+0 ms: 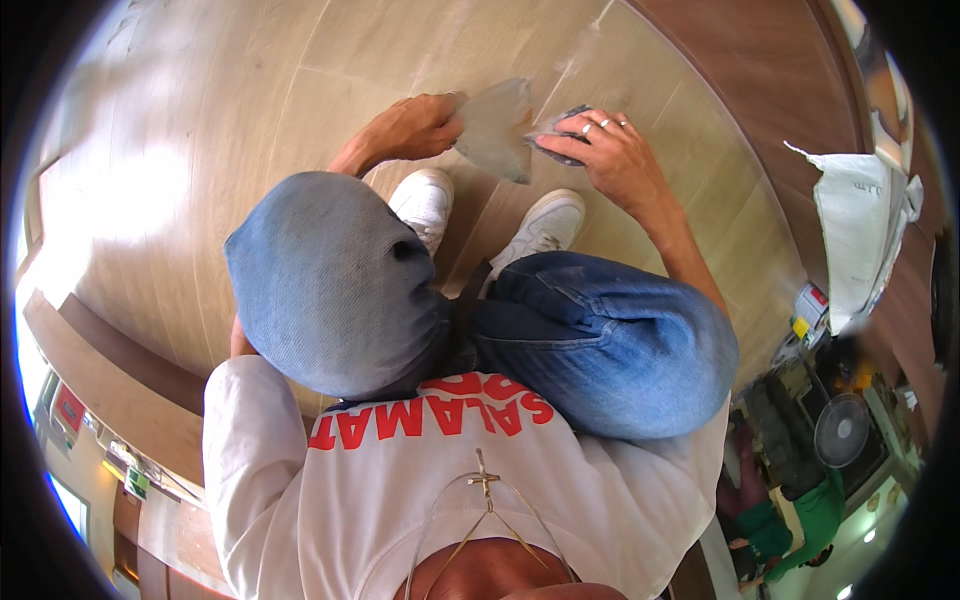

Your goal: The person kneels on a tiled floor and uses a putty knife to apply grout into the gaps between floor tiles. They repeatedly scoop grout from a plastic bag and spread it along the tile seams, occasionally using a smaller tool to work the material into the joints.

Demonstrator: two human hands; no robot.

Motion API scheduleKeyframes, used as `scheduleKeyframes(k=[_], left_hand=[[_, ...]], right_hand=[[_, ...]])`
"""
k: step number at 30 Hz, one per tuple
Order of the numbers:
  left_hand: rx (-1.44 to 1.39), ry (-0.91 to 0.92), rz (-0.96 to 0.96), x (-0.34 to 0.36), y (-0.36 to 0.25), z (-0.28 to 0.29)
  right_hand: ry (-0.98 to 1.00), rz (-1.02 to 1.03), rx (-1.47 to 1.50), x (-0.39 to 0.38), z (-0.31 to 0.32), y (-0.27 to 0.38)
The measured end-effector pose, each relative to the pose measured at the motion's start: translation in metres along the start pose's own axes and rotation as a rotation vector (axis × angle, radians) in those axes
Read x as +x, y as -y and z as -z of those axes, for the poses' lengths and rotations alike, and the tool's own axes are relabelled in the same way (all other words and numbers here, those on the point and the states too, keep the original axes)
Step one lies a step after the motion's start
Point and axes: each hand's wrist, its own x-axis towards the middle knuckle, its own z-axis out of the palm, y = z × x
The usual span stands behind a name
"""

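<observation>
My left hand is closed on the narrow end of a pale grey, fan-shaped flat piece; it looks thin and partly see-through, and I cannot tell its kind. Its wide edge points toward my right hand. Two rings are on that hand, and its fingers are closed over a dark crinkled piece with a cloudy, clear edge. This edge comes close to the fan-shaped piece; whether they touch I cannot tell. Both hands are above the wood-look floor, beyond my white shoes.
My bent knees in blue jeans rise between my arms. A brown wooden panel curves along the right, with torn white sheeting against it. Behind at lower right are a fan and a person in green.
</observation>
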Motion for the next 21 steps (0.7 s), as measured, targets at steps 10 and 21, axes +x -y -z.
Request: scheduleKeyframes(k=[10,21], left_hand=[[-0.142,0.039,0.174,0.006,-0.008,0.003],[-0.212,0.127,0.149,0.004,-0.003,0.001]], right_hand=[[0.201,-0.422,0.529,-0.061,0.003,-0.064],[-0.292,-1.066,0.183,-0.120,-0.058,-0.252]])
